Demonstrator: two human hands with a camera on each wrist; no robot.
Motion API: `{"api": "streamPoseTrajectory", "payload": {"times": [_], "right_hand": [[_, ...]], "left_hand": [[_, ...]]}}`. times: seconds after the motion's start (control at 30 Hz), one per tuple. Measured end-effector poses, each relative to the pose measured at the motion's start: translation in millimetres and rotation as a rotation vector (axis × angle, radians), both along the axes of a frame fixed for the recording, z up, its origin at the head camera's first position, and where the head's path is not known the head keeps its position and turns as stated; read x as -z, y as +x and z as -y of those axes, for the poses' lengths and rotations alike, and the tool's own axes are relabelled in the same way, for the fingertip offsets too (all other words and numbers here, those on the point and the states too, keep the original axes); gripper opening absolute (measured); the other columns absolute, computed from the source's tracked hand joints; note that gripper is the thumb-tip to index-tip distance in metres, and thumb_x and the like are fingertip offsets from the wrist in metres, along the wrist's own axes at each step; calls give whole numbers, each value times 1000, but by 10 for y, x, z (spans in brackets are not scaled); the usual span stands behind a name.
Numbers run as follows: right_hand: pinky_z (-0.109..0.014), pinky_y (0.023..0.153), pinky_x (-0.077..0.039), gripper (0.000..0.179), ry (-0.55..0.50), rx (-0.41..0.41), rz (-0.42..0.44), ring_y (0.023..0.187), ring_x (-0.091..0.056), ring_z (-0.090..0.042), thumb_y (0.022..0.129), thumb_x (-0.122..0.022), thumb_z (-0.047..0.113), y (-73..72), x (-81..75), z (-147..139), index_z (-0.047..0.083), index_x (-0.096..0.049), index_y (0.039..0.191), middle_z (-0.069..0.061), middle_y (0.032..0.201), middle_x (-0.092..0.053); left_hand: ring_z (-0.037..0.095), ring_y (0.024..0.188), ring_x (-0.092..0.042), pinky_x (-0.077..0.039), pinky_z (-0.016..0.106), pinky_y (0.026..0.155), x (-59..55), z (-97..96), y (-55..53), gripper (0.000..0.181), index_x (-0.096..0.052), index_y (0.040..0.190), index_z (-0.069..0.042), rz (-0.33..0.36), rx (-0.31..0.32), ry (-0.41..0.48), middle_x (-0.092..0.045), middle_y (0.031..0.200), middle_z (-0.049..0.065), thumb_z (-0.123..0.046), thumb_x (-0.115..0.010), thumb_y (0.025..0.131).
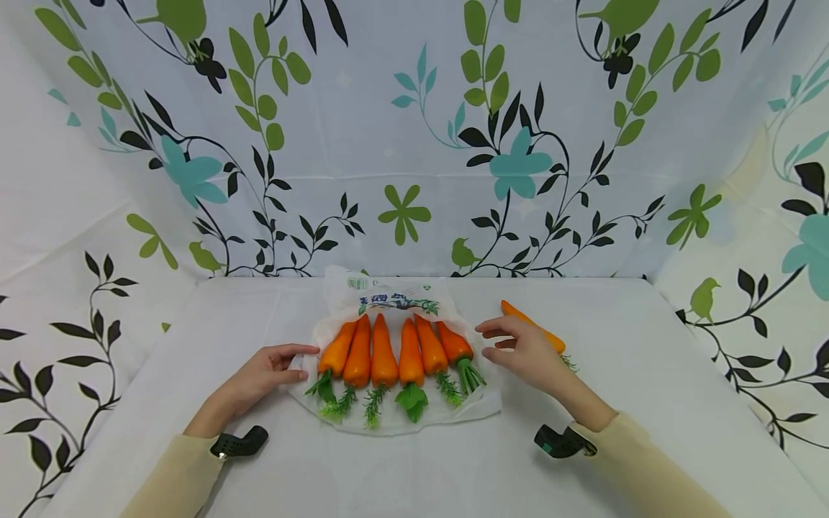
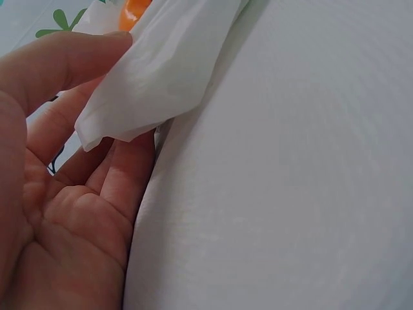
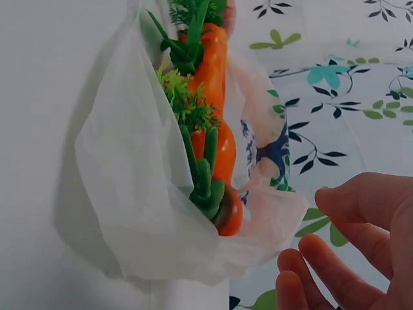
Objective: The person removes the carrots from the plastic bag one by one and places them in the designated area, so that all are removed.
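On the table [image 1: 414, 478], we saw green tops [image 1: 411, 399], then six glossy, tapered orange carrots [image 1: 384, 357] on a crumpled white bag [image 1: 466, 415], the left hand [image 1: 259, 374], thumb and fingers apart, at its edge, the right hand [image 1: 527, 352] loosely spread just beside, and beyond, in the head view alone, another carrot [image 1: 513, 311].

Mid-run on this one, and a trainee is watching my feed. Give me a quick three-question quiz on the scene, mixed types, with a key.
1. Count: how many carrots lie on the plastic bag?

2. Fill in: one loose carrot lies off the bag, beside the person's ____ hand.

3. Multiple choice: what is between the thumb and fingers of the left hand?
A) a carrot
B) the bag's edge
C) a leafy stem

Key:
1. Six
2. right; the right hand is nearest it
3. B
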State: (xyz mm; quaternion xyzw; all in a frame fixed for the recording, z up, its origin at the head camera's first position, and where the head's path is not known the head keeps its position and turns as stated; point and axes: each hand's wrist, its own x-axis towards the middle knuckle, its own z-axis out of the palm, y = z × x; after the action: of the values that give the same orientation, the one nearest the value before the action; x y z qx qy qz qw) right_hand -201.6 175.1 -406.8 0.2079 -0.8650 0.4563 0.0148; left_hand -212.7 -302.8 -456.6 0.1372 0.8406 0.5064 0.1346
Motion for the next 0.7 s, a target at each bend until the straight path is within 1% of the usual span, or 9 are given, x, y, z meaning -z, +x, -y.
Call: {"api": "streamPoseTrajectory", "payload": {"times": [0.07,0.17,0.27,0.43,0.53,0.7], "right_hand": [[-40,89,-53,31,-12,-22,-8,107,-62,-26,89,-71,6,1,-8,62,7,-68,120,-7,117,-66],[-40,88,-53,30,-25,-47,-23,105,-63,-24,89,-71,6,-1,-26,155,6,-68,119,-7,115,-66],[-40,88,-53,31,-31,-60,-20,104,-63,-25,90,-71,6,-6,-45,251,5,-68,120,-10,117,-66],[-38,89,-53,32,-1,-81,-14,108,-63,-27,91,-72,9,-24,-69,415,6,-68,122,-9,121,-66],[-40,90,-52,32,5,-115,-9,110,-62,-29,91,-71,8,-45,-66,495,5,-68,122,-7,122,-66],[-44,93,-50,32,41,-145,10,110,-61,-29,90,-71,6,-85,-33,594,5,-67,123,-8,122,-65]], "left_hand": [[20,84,-37,-30,30,64,0,-2,0,45,-64,132,-5,-3,1,-1,-43,94,10,-18,-74,90],[20,84,-37,-30,30,64,-2,-3,2,44,-64,132,-6,-4,-1,-3,-43,93,10,-18,-74,90],[20,84,-37,-30,30,64,-6,-4,7,45,-64,132,-6,-1,-2,-6,-40,90,8,-18,-74,90],[20,81,-36,-30,30,63,-14,-8,11,46,-63,132,-5,4,-5,-7,-36,85,7,-18,-74,90],[20,80,-36,-29,30,63,-12,-9,7,46,-63,132,-5,3,-5,-7,-34,83,6,-19,-74,90],[19,80,-35,-28,30,63,0,-7,-3,46,-63,132,-5,3,-4,-2,-37,85,7,-18,-74,90]]}}
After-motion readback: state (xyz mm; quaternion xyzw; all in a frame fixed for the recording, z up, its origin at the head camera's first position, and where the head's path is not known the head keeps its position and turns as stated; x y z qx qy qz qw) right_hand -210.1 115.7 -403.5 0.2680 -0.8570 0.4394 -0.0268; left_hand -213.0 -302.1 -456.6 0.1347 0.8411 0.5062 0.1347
